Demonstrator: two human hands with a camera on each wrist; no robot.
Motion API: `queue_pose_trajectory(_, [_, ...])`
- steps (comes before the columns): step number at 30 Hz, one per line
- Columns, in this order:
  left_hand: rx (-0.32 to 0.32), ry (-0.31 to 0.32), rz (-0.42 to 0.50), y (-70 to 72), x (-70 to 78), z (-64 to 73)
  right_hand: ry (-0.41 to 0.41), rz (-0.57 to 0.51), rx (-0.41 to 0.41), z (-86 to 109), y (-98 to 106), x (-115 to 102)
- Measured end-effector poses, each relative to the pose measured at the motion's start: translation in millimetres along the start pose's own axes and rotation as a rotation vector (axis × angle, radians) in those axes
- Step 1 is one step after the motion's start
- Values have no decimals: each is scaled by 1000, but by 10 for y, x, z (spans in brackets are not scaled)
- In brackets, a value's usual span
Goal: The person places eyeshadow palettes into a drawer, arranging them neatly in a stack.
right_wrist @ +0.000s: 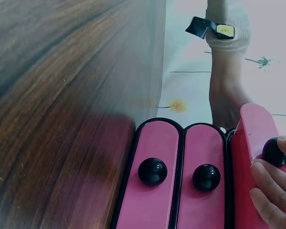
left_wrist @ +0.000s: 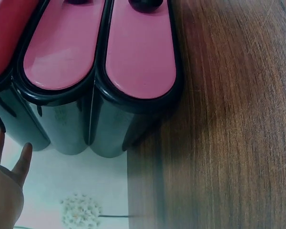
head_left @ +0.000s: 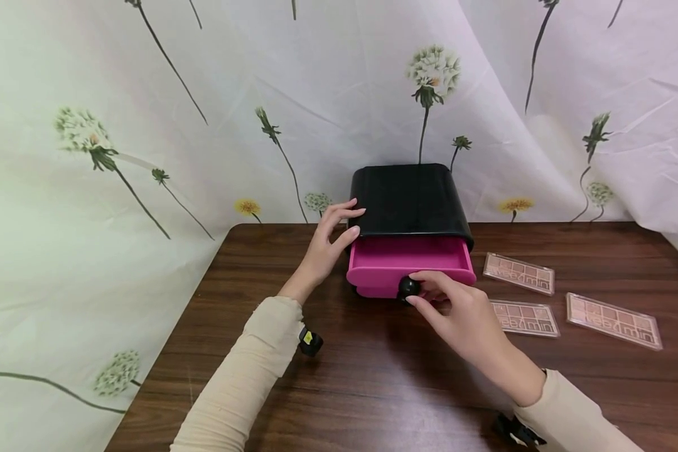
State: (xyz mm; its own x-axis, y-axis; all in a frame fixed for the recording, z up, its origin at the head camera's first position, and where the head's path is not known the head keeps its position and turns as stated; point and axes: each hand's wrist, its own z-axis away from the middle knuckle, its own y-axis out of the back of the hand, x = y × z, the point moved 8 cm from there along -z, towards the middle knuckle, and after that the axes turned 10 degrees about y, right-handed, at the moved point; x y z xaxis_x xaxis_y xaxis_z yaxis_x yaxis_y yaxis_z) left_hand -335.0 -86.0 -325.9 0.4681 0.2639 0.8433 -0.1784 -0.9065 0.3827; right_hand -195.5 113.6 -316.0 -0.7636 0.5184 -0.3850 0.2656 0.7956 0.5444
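A glossy black drawer box (head_left: 409,198) stands at the back of the table, its top pink drawer (head_left: 373,281) pulled partway out. The drawer's inside shows bare pink. My right hand (head_left: 466,317) pinches the round black knob (head_left: 409,286) on that drawer's front between thumb and fingers. Against the box's upper left edge rests my left hand (head_left: 324,242), fingers extended onto the black shell. In the right wrist view two lower drawer fronts (right_wrist: 157,138) sit flush in the box, each with a black knob (right_wrist: 152,171).
Three clear-lidded makeup palettes lie right of the box: one at the back (head_left: 518,274), one partly behind my right hand (head_left: 525,319), one farther right (head_left: 614,320). A white cloth with dandelion prints (head_left: 203,94) hangs behind the brown wooden table (head_left: 373,389).
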Motion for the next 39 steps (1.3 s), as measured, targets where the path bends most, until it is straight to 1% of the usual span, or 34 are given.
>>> queue_pose_trajectory(5, [11,-13,1,5,13,-9,41,15,10,28,28,-69])
queue_pose_trajectory(11, [18,-4,-10,13,18,-12,76,62,-1,63,59,-150])
queue_pose_trajectory(18, [4,-10,33,0,16,-30,128,67,21,74,83,-215])
queue_pose_trajectory(21, [9,-8,27,-3,18,-22,146,70,32,79,86,-232])
queue_pose_trajectory(29, [26,-21,13,-11,-10,-2,152,64,44,111,78,-252])
queue_pose_trajectory(36, [4,17,31,-15,379,107,143,104,35,151,66,-247])
queue_pose_trajectory(39, [6,13,37,-17,371,113,139,102,27,175,51,-240])
